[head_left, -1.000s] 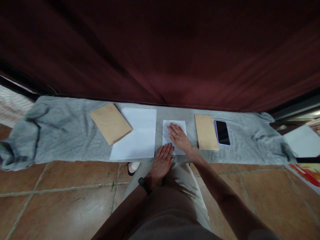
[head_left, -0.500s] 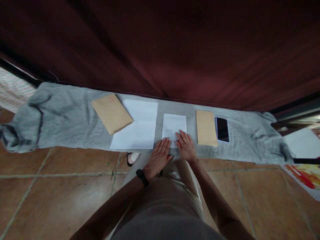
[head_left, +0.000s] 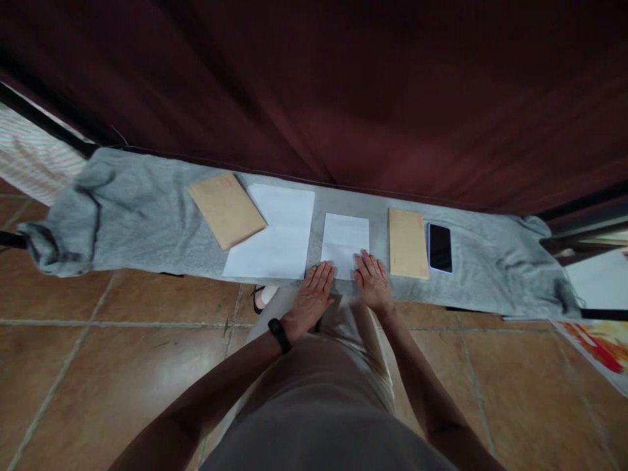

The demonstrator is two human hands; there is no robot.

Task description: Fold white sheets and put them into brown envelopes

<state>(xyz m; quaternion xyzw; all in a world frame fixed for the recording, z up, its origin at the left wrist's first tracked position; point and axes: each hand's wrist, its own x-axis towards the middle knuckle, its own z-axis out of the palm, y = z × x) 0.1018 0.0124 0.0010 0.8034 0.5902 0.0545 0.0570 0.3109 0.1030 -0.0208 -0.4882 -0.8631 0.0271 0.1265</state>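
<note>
A small folded sheet of white paper (head_left: 345, 232) lies on the grey cloth in front of me. My left hand (head_left: 314, 291) rests flat at its lower left corner, fingers stretched out. At the lower right corner my right hand (head_left: 373, 281) lies flat too, fingertips on the paper's edge. Neither hand grips anything. To the left is a larger stack of white paper (head_left: 289, 235), partly covered by a tilted brown envelope (head_left: 226, 209). Right of my right hand lies another brown envelope (head_left: 408, 243), and beside that a phone (head_left: 440, 248) with a dark screen.
A grey cloth (head_left: 147, 216) covers the long narrow surface and bunches up at both ends. Behind it hangs a dark red curtain (head_left: 343, 98). Tiled floor (head_left: 132, 373) shows below. At the far right are a white sheet (head_left: 601, 278) and a colourful printed sheet (head_left: 601, 350).
The view has shifted slightly, so the things on the cloth appear a little higher and further right. My right hand has slid a bit outward to the paper's right edge; my left stays near its corner.
</note>
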